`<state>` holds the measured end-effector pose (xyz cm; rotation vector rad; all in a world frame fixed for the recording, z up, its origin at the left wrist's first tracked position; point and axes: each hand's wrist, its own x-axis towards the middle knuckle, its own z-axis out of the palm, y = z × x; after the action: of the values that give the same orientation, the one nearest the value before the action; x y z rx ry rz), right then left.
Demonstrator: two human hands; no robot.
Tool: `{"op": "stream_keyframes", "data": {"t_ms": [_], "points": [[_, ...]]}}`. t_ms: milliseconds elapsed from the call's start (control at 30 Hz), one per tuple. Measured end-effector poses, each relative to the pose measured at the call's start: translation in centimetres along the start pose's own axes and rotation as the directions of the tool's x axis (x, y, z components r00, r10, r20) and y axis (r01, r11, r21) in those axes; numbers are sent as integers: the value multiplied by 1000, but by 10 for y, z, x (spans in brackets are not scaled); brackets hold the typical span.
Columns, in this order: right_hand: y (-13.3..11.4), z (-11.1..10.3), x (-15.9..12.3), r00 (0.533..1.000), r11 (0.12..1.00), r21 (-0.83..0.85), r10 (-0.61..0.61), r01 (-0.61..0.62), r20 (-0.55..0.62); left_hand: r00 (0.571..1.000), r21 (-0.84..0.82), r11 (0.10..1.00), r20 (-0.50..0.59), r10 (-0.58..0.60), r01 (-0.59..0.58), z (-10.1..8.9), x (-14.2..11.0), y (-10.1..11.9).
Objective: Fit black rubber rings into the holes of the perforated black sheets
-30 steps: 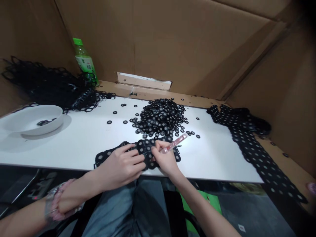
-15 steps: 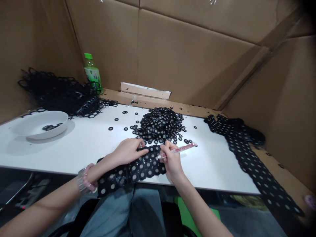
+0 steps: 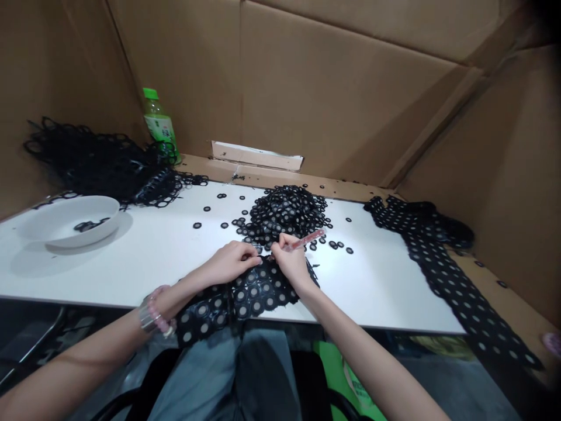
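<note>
A black sheet of joined rings with pale centres (image 3: pixel 245 295) lies over the white table's (image 3: pixel 153 257) near edge and hangs onto my lap. My left hand (image 3: pixel 232 261) presses its fingertips on the sheet's far edge, fingers curled together. My right hand (image 3: pixel 290 260) is closed round a clear pink pen-like tool (image 3: pixel 307 240), its tip at the sheet's far edge beside my left fingers. Just beyond both hands sits a heap of loose black rings (image 3: pixel 284 213).
A white bowl (image 3: pixel 65 219) with a few rings stands at the left. Behind it lie a tangle of black ring webbing (image 3: pixel 96 166) and a green bottle (image 3: pixel 161 126). A long strip of ringed sheet (image 3: pixel 442 269) drapes off the right. Cardboard walls enclose the table.
The ringed sheet has slid toward me over the table edge. Both hands moved to its far edge, close together, and the tool now points up-right toward the heap.
</note>
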<state>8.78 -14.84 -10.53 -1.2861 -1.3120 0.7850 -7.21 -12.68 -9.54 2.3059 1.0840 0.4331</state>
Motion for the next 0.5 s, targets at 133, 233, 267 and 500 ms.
{"op": "stream_keyframes", "data": {"t_ms": [133, 233, 267, 500], "points": [[-2, 1, 0, 999, 999, -35, -31, 32, 14, 1000, -19, 1000, 1, -13, 13, 0, 0, 1], [-1, 1, 1, 998, 997, -49, -53, 54, 21, 1000, -37, 999, 4, -15, 15, 0, 0, 0], [0, 1, 1, 998, 997, -54, -55, 56, 23, 1000, -46, 999, 4, -15, 15, 0, -1, 0], [4, 4, -3, 986, 979, -130, -147, 157, 84, 1000, -179, 984, 8, 10, -9, 1, 1, -3]]}}
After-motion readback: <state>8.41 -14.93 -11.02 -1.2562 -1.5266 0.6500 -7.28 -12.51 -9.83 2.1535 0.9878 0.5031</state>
